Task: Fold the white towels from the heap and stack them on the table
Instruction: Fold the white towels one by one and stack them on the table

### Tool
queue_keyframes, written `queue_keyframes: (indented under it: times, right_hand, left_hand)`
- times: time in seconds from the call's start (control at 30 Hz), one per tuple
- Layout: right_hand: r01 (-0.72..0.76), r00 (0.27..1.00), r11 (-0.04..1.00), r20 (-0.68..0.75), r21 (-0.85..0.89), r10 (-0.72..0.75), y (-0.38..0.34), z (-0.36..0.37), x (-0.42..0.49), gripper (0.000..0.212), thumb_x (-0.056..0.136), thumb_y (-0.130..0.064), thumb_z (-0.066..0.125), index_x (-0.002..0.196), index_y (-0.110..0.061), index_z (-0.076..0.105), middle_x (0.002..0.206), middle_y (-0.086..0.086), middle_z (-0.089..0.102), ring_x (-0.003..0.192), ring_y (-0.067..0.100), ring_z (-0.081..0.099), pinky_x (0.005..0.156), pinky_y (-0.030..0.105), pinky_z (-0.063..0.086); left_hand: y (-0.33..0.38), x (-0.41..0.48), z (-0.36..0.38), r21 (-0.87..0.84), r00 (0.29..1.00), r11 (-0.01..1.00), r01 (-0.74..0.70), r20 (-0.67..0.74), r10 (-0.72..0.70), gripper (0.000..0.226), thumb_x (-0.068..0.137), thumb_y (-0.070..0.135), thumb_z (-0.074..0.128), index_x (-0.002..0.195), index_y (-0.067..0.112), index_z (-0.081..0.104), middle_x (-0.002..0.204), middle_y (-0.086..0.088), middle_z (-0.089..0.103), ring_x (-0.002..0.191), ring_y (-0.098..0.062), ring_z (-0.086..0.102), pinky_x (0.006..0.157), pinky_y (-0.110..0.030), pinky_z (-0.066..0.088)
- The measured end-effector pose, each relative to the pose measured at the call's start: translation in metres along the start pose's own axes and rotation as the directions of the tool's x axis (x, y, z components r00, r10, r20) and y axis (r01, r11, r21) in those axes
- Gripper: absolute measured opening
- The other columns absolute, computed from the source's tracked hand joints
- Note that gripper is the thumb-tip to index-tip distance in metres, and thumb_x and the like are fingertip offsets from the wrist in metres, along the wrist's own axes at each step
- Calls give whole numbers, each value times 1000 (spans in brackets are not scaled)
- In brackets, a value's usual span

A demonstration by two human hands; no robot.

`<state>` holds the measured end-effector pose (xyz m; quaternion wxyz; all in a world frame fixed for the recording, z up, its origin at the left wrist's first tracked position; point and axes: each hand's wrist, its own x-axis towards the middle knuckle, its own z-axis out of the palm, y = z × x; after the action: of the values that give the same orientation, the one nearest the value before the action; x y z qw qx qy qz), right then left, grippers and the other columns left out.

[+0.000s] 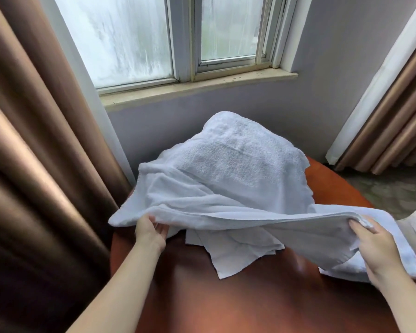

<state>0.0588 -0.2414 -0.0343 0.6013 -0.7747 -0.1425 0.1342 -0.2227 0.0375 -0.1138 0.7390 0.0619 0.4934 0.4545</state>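
Towel stretched left to right across mid-frame, left hand and right hand each gripping an end; heap behind on table.

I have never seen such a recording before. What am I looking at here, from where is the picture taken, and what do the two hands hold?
There is no machine here: a person works with bare hands. The single picture comes from a camera worn on the person's head, looking forward and down. The left hand and the right hand each grip an edge of one white terry towel, stretched between them. Behind it a heap of white towels lies on the reddish-brown wooden table.
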Motion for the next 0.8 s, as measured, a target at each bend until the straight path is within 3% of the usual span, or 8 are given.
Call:
queue_keyframes:
  times: [0.07,0.13,0.23,0.37,0.43,0.5,0.6,0.8]
  right_hand:
    - [27,999,999,34,19,-28,-10,7,-4,29,96,-2,48,78,-20,62,80,-7,66,84,7,56,69,14,42]
    - [89,991,995,92,37,-92,-28,17,-7,31,95,1,44,78,-17,63,68,-16,66,79,5,56,66,9,44]
    - [159,962,979,204,131,-183,-62,32,-12,28,94,3,44,79,-11,64,75,-3,62,80,13,54,68,20,45]
    - [125,904,971,379,203,-196,-101,50,-24,15,93,4,44,93,12,56,83,13,54,79,19,51,58,18,46]
    - [133,880,970,426,203,-210,-111,57,-30,15,92,5,43,94,16,53,83,12,52,77,20,49,56,18,45]
    - [115,880,968,430,222,-203,-116,60,-34,15,92,7,42,92,18,52,78,12,51,71,19,49,51,17,43]
    - [76,898,967,405,242,-172,-116,60,-38,17,92,8,42,87,11,58,59,2,53,52,4,50,45,13,41]
    - [25,917,961,376,274,-131,-110,54,-39,22,91,5,44,85,-1,65,70,3,63,65,9,60,55,17,49]
  left_hand:
    - [-2,-4,-3,56,990,998,28,138,-35,34,76,-6,29,90,13,54,85,-6,54,73,-19,51,72,-30,45]
    - [-8,-11,-5,164,958,985,56,269,-99,56,60,-10,29,101,18,55,90,-8,57,82,-24,53,78,-39,44]
    - [-29,-19,-6,338,927,940,48,336,-168,71,59,-19,26,109,24,54,106,-8,57,96,-26,52,78,-44,45]
    - [-58,-31,7,377,908,925,40,373,-192,71,73,-27,21,114,21,53,108,-10,59,92,-30,59,76,-45,52]
    - [-69,-38,15,320,889,945,61,414,-198,70,68,-28,31,117,15,55,105,-11,65,91,-30,63,69,-37,57]
    - [-77,-38,18,365,897,931,-12,415,-151,69,49,-17,57,116,2,59,104,-15,68,90,-27,65,62,-28,57]
    - [-89,-25,14,583,933,792,-181,356,-49,72,41,2,66,113,-1,60,110,-22,67,89,-26,64,70,-31,55]
    - [-87,-26,14,870,915,288,-400,399,66,48,60,12,57,108,18,55,107,-6,65,98,-28,61,76,-30,50]
